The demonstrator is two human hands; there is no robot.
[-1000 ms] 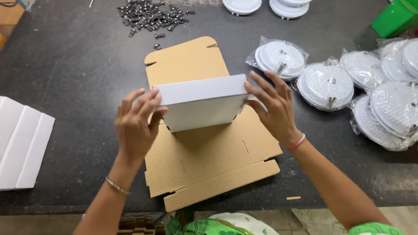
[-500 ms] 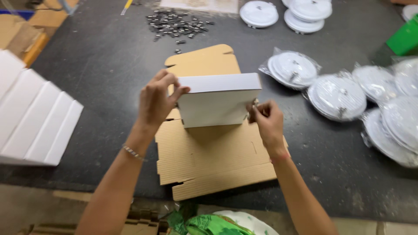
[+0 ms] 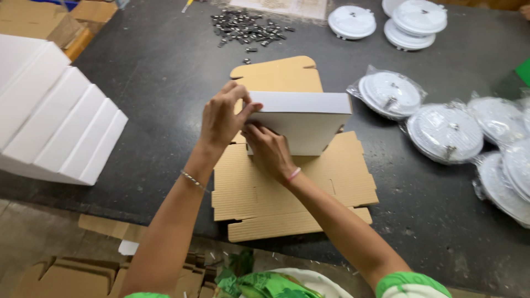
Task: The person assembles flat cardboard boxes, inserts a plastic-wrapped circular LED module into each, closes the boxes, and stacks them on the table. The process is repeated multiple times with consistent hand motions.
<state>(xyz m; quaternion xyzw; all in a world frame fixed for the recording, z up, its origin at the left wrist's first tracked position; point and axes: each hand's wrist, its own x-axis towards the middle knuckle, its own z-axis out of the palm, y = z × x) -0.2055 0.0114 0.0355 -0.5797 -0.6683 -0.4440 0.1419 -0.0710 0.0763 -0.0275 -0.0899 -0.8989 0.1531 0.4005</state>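
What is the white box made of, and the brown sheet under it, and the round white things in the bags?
The white box looks like smooth matte card, folded at crisp edges. The brown flat sheet is probably corrugated cardboard: fine ribs and fold lines show. The round white discs look like hard plastic, though that is uncertain, each in a clear shiny film bag that crinkles and glints.

Thin chain bracelet (image 3: pixel 191 178) left; pink band (image 3: pixel 293 174) right; seemingly green sleeves (image 3: pixel 411 285).
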